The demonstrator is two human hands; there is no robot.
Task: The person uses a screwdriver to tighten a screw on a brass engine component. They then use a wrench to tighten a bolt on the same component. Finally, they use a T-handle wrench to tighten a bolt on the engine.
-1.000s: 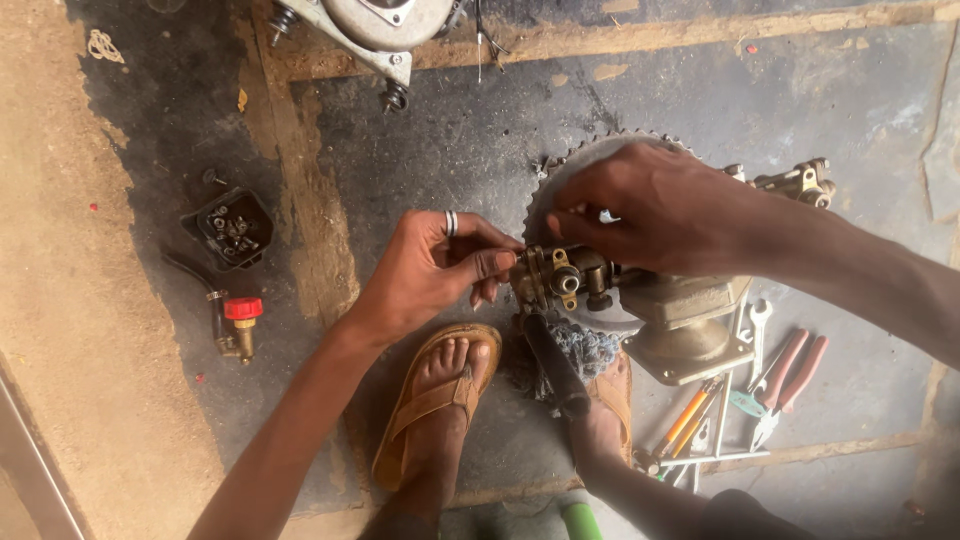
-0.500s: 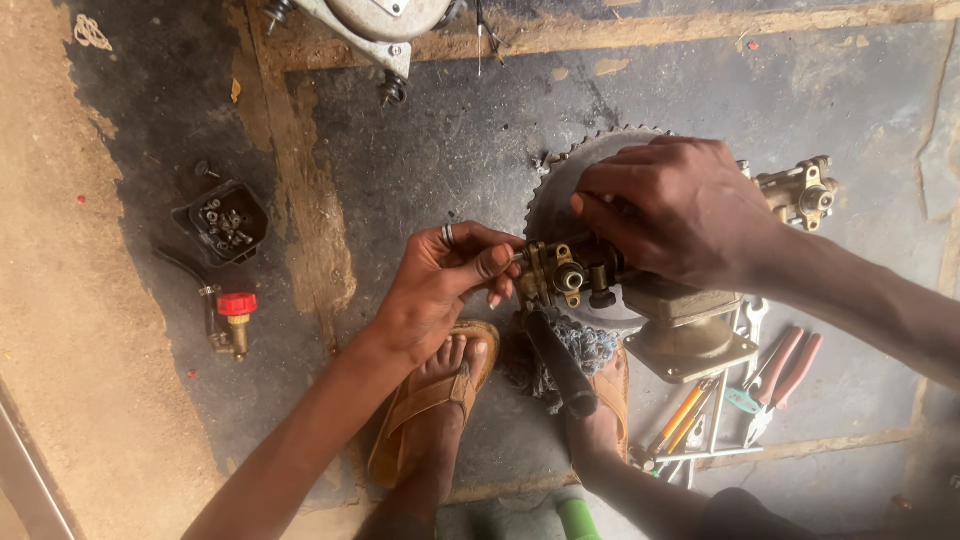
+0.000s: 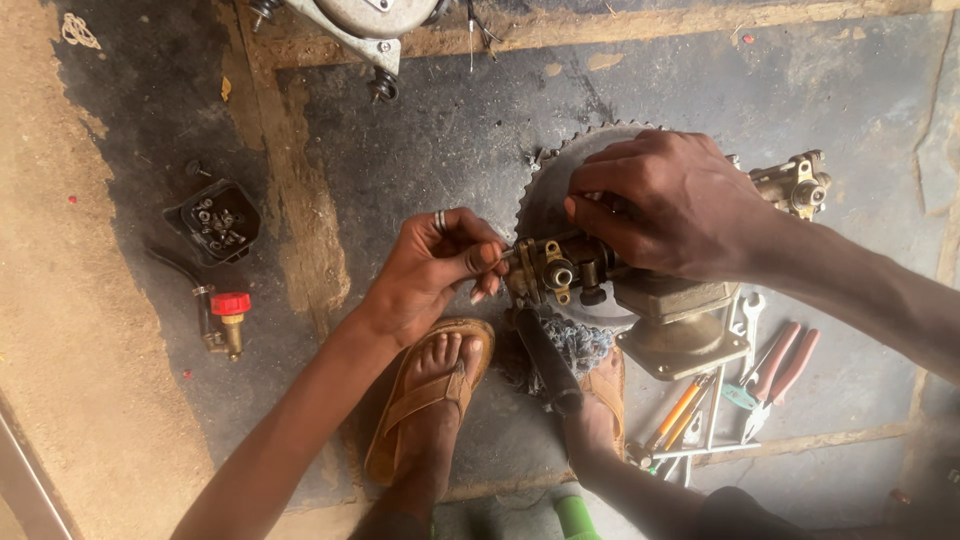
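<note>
A brass carburettor-like part [image 3: 556, 270] sits on a grey metal housing [image 3: 680, 325] above a toothed sprocket wheel [image 3: 560, 185]. My right hand [image 3: 665, 205] grips the top of the brass part from above. With a ring on one finger, my left hand [image 3: 440, 265] pinches a small thin piece against the part's left side. A black handle [image 3: 548, 360] points down from under the part, over a bundle of grey rag. My two feet in brown sandals [image 3: 425, 395] rest just below.
Pliers with red handles [image 3: 780, 370], spanners and screwdrivers lie at the lower right. A second brass part [image 3: 795, 182] sits at the right. A black tray of small bolts [image 3: 215, 220] and a red-capped brass valve [image 3: 228, 318] lie at the left. An engine casing [image 3: 365, 25] is at the top.
The view has shifted slightly. My right hand has moved up onto the top of the brass part, and my left hand has stayed pinched at its left side.
</note>
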